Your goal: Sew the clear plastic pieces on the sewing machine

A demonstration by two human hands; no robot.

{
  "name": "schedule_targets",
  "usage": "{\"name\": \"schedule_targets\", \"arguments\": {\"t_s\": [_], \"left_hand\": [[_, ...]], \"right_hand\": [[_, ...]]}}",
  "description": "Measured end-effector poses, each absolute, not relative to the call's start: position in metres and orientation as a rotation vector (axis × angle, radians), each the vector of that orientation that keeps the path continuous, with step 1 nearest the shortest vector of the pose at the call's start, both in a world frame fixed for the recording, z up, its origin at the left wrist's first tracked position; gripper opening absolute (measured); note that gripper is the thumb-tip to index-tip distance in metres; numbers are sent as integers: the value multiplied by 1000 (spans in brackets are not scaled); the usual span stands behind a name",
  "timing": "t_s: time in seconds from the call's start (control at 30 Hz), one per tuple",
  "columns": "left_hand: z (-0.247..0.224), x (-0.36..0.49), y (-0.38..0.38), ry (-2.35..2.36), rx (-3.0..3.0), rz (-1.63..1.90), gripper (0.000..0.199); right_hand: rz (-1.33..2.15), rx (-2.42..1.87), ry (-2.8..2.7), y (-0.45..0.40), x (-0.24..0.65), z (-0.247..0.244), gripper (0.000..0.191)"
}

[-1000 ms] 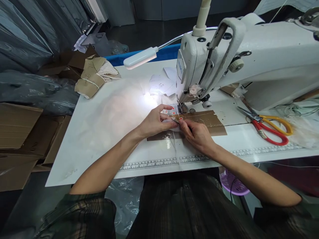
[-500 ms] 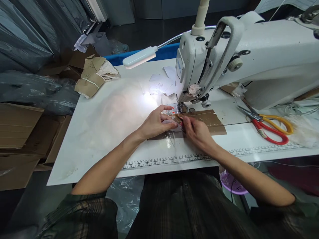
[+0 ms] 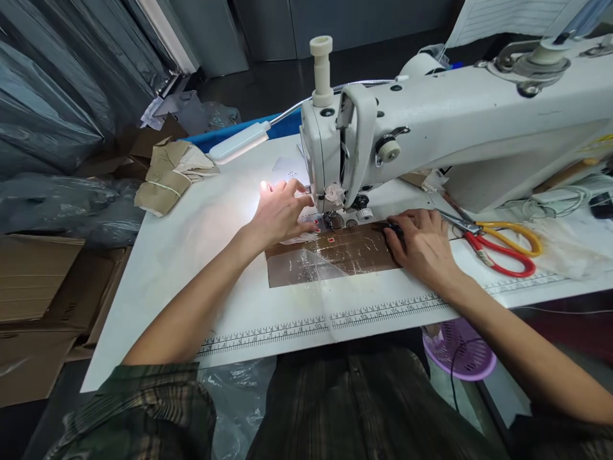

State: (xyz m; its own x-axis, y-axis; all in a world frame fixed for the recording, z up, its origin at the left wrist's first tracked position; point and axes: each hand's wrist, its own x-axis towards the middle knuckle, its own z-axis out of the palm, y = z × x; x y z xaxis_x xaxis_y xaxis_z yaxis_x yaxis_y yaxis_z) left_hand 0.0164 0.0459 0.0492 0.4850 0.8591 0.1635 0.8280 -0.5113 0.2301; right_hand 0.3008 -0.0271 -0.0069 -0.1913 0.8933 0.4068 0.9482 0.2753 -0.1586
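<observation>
1. Pale sheer piece [image 3: 299, 240] is lying on the left part of the brown strip [image 3: 361, 255], just beside the presser foot [image 3: 330, 221], partly under the left hand.
2. Left hand [image 3: 286, 214] is hovering about it, half open, thumb and fingers standing apart; no grip showing. Probably keeping small work close to the needle.
3. Right hand [image 3: 425, 246] is resting at the strip's right end, fingers bent over a small dark tool [image 3: 396, 230]; gripping or just covering, can't tell. Likely keeping the tool within quick reach.
4. Sewing machine [image 3: 445, 102] is overhanging the spot, its head limiting access from behind.
5. Lamp [image 3: 239, 143] is lighting the needle area, presumably for fine work.
6. Scissors [image 3: 502, 244] are lying just beyond the right hand, crowding that side.
7. Tied bundle [image 3: 165, 179] is sitting at the table's [image 3: 191, 275] far left, out of the way.
</observation>
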Motion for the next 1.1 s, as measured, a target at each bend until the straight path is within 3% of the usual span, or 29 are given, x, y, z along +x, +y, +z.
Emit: {"name": "schedule_targets", "arguments": {"t_s": [0.1, 0.37, 0.5, 0.6, 0.83, 0.97, 1.1], "left_hand": [[57, 21, 42, 1475, 2716, 385, 14], [53, 12, 14, 1639, 2861, 683, 32], [44, 4, 5, 1635, 2877, 402, 43], [33, -6, 14, 1405, 2816, 180, 36], [32, -14, 30, 1121, 2670, 86, 54], [43, -15, 21, 1046, 2737, 79, 28], [44, -19, 9, 1016, 2778, 98, 32]], "right_hand": [[-74, -1558, -2071, -26, 304, -11, 37], [327, -1049, -2271, -24, 275, 3, 28], [347, -899, -2481, -14, 240, 9, 33], [302, -1006, -2586, -5, 225, 11, 35], [431, -1150, -2417, 1, 243, 4, 34], [434, -1109, -2355, -1, 249, -4, 35], [372, -945, -2403, -2, 245, -9, 37]]}}
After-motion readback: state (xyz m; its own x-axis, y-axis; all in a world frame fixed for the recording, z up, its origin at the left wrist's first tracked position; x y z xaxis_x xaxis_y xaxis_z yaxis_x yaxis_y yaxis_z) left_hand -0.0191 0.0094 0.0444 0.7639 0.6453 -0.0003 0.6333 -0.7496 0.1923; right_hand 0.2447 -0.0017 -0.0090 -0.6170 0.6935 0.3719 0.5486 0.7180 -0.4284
